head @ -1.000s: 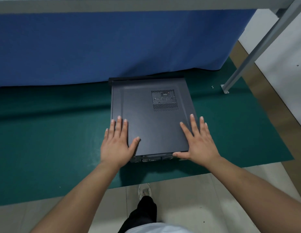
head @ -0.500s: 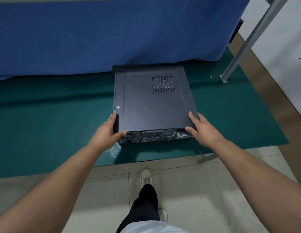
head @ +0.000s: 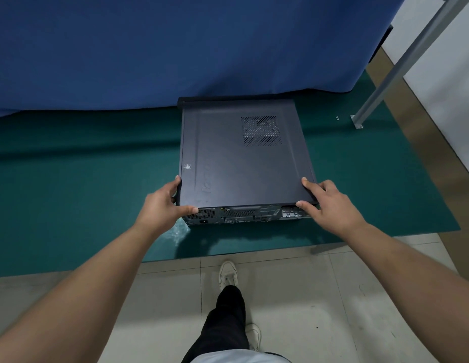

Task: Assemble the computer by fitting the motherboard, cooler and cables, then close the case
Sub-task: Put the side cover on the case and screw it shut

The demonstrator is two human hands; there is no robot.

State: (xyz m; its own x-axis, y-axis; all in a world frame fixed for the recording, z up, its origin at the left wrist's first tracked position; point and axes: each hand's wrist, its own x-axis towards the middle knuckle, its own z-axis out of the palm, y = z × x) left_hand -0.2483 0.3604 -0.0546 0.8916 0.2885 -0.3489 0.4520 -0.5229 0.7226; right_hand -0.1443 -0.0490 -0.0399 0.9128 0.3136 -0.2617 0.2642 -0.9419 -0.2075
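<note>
My left hand (head: 160, 205): curled round the near left corner of the case (head: 243, 158).
My right hand (head: 330, 203): pinches the near right corner.
Case: lies flat and closed on the green desk (head: 70, 184), near its edge.
Risk: an uneven pull may shift the side panel (head: 228, 142), or the case slips off the edge.

A dark computer case (head: 243, 155) lies flat on the green-topped table (head: 70, 184).

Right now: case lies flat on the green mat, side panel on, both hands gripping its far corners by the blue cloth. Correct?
Not quite. In the head view the left hand and right hand grip the case at its near corners, by the rear ports, not the far ones. It does lie flat on the green mat, panel on.
</note>
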